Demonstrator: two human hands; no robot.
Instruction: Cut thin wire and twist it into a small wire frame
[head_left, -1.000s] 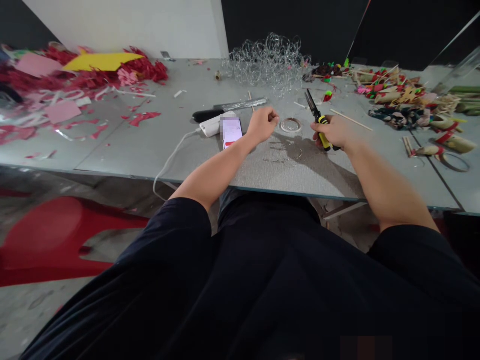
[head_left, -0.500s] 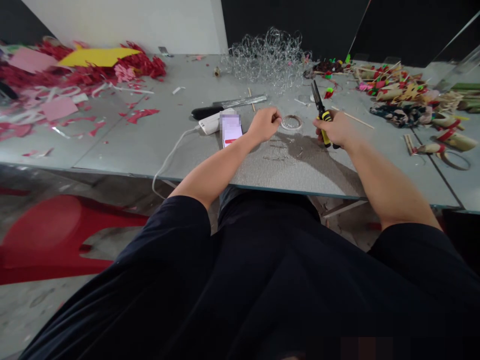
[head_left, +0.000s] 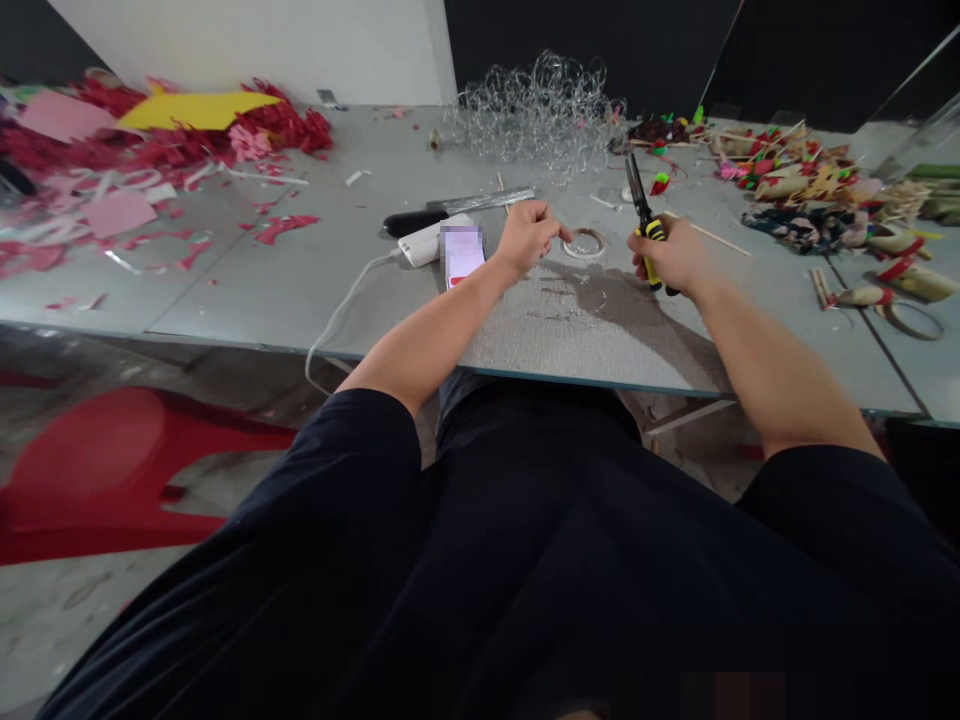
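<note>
My right hand [head_left: 675,255] is wrapped round long-nose pliers [head_left: 646,235] with yellow and black handles, their dark jaws pointing up and away from me. To its left, a pale ring-shaped roll [head_left: 583,254] lies flat on the table. My left hand [head_left: 531,238] is beside this ring, its index finger stretched toward the near-left rim and the other fingers partly hidden; I see nothing held in it. Whether the fingertip touches the ring is unclear. Small wire pieces [head_left: 551,292] lie on the table below the ring.
Left of my left hand are a phone [head_left: 463,255], a white charger [head_left: 420,247] with a cable, and a bundle of straight wires [head_left: 491,200]. Tangled silver wire [head_left: 536,115] sits at the back. Red paper scraps [head_left: 289,228] lie left; colourful craft pieces [head_left: 806,175] lie right.
My left hand has shifted slightly, and its index finger now reaches out toward the ring where the fingers were bunched before. My right hand with the pliers has hardly moved.
</note>
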